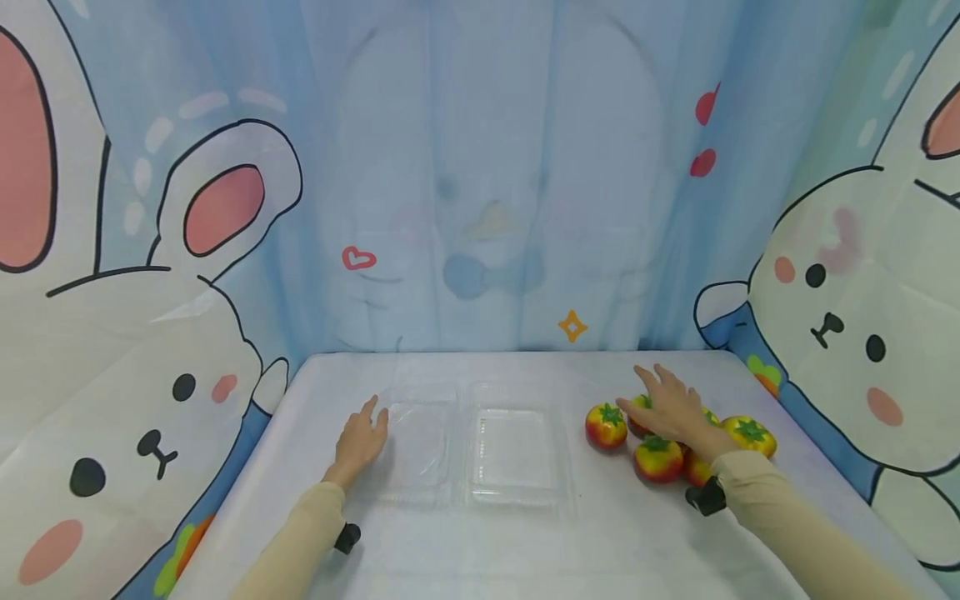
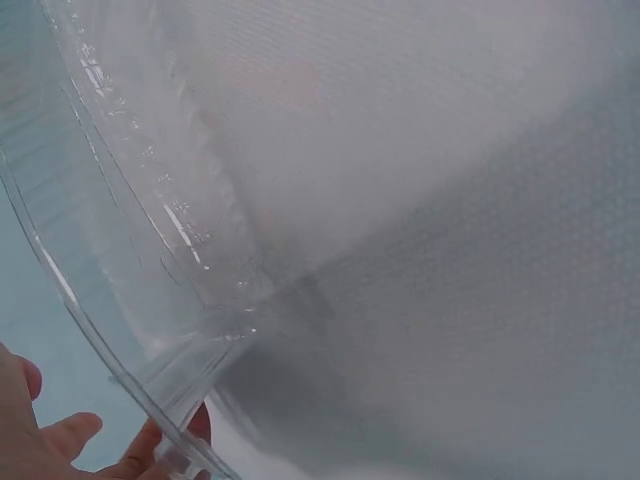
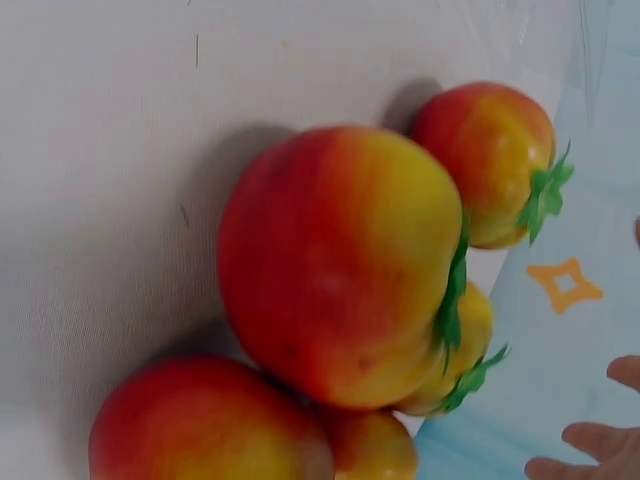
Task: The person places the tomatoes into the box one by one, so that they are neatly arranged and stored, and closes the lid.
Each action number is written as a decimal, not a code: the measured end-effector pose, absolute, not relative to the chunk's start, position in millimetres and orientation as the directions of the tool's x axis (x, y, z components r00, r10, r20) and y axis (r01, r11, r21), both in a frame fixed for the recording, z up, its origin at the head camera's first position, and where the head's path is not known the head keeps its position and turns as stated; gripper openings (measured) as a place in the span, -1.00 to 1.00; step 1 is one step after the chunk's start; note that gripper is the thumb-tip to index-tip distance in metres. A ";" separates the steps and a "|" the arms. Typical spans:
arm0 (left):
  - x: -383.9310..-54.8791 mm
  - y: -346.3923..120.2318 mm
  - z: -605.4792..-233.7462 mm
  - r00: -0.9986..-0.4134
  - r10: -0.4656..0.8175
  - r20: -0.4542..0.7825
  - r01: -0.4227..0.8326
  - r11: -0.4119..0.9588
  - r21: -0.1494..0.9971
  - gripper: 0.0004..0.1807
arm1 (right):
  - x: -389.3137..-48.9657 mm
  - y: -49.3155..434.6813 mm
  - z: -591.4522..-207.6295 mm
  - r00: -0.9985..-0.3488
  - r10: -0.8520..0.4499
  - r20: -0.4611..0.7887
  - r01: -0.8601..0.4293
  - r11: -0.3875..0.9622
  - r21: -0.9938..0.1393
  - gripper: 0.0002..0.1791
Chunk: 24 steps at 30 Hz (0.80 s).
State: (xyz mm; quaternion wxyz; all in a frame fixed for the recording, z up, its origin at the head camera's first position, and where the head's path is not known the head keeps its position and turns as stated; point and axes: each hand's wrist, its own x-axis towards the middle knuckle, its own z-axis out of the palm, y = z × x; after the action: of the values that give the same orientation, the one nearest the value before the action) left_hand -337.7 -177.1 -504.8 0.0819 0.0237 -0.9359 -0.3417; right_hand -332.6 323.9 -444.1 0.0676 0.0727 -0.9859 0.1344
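My left hand (image 1: 358, 443) is at the left edge of a clear plastic clamshell box (image 1: 513, 454) lying unfolded on the table. In the left wrist view its fingers (image 2: 72, 435) sit beside the see-through rim (image 2: 75, 310); whether they touch it I cannot tell. Over at the right, several red-and-yellow tomatoes (image 1: 658, 460) with green leafy tops lie in a cluster. Fingers spread, my right hand (image 1: 670, 410) hovers over them, hiding some and holding none. The right wrist view shows one large tomato (image 3: 335, 265) in front, with the fingertips (image 3: 590, 440) apart from it.
A white-covered table (image 1: 615, 542) carries everything. Behind it hangs a blue curtain (image 1: 495, 167) with cartoon rabbits on both sides. The box's left half (image 1: 412, 450) lies flat next to the right half. One tomato (image 1: 606, 426) sits at the cluster's left.
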 end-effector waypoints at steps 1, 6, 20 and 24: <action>-337.5 -177.9 -505.1 -0.984 -0.107 0.143 0.013 0.757 0.653 -0.40 | -334.1 327.3 -444.6 -0.979 -0.135 0.152 -0.171 0.952 -0.255 -0.06; -334.6 -182.5 -505.7 -0.980 -0.136 0.143 0.005 0.708 0.706 -0.43 | -340.6 342.1 -442.7 -0.985 -0.139 0.100 -0.164 0.935 -0.316 -0.09; -332.9 -190.6 -509.9 -0.975 -0.147 0.167 0.039 0.625 0.780 -0.38 | -357.0 383.9 -434.4 -0.999 -0.013 0.036 -0.029 0.878 -0.479 -0.18; -334.8 -193.7 -516.1 -0.970 -0.146 0.194 0.073 0.587 0.807 -0.41 | -360.2 396.1 -438.5 -1.000 0.006 0.004 0.004 0.885 -0.465 -0.18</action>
State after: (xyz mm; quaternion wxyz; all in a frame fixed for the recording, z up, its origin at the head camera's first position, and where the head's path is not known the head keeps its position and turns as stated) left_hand -334.8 -193.7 -516.1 0.1204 0.0207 -0.8825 -0.4542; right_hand -360.2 396.1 -438.5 0.0029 -0.0026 -0.9708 0.2397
